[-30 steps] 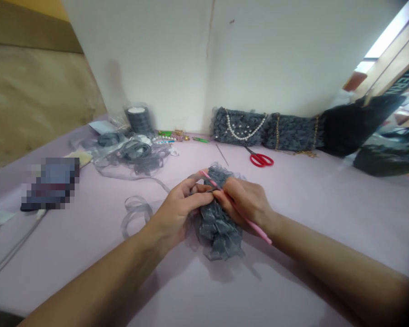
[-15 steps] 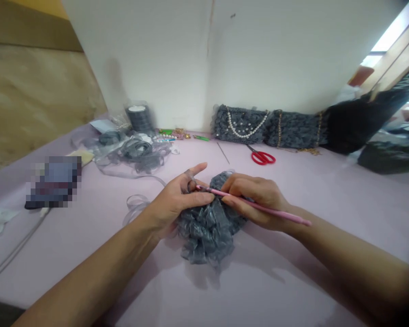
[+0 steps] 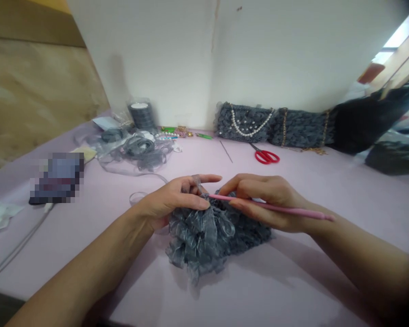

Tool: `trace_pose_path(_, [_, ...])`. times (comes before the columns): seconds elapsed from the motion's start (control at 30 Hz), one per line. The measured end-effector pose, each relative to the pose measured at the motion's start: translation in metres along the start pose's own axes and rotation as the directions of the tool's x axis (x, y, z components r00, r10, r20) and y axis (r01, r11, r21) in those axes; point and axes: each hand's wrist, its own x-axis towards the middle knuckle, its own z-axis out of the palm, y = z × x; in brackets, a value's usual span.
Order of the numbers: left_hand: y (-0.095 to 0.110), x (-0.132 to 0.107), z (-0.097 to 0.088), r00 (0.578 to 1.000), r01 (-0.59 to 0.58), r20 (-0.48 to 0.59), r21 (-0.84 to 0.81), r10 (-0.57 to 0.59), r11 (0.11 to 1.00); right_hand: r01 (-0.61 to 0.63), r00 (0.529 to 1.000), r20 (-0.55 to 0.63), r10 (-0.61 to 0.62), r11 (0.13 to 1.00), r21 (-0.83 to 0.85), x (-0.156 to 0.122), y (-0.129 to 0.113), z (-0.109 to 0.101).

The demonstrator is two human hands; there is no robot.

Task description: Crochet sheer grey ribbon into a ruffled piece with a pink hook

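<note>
A ruffled grey ribbon piece (image 3: 207, 236) lies on the lilac table (image 3: 293, 281) just in front of me. My left hand (image 3: 172, 202) pinches its upper edge, with a strand of sheer ribbon looped over the index finger. My right hand (image 3: 266, 200) grips a pink crochet hook (image 3: 276, 209) like a pencil. The hook's tip points left and meets the ribbon piece right at my left fingertips. Sheer grey ribbon (image 3: 138, 197) trails from the work off to the left.
A heap of loose grey ribbon (image 3: 136, 152) and a ribbon spool (image 3: 141, 116) sit at the back left. Two finished grey bags (image 3: 276, 127) with pearl and gold chains stand against the wall, red scissors (image 3: 266, 156) before them. A blurred-out object (image 3: 56, 177) and a cable (image 3: 20, 245) lie left.
The hook swung from steep to nearly level, its handle now pointing right. The ribbon piece turned and spread out wider on the table. My left index finger stretched out.
</note>
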Motion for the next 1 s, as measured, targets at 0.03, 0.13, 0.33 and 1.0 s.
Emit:
trace_pose_path(0.03, [0.000,0.000,-0.001,1.000,0.007,0.026,-0.009,-0.007,1.000,-0.013,1.000,0.005,0.013,1.000,0.026,0.000,0.000,0.000])
trace_pose_path(0.13, [-0.002,0.001,-0.003,0.996,0.023,0.082,-0.033,-0.020,0.999,-0.075,0.997,0.014,0.074,0.993,0.096,0.001,-0.001,-0.001])
trace_pose_path(0.33, [-0.002,0.002,-0.004,0.993,0.009,0.120,-0.038,-0.005,0.999,-0.147,0.987,-0.042,0.155,0.975,0.166,0.001,-0.002,0.006])
trace_pose_path(1.0, [-0.003,0.000,-0.007,0.994,0.043,0.096,0.003,-0.043,0.999,-0.214,0.976,0.015,0.216,0.949,0.232,0.000,-0.005,0.000])
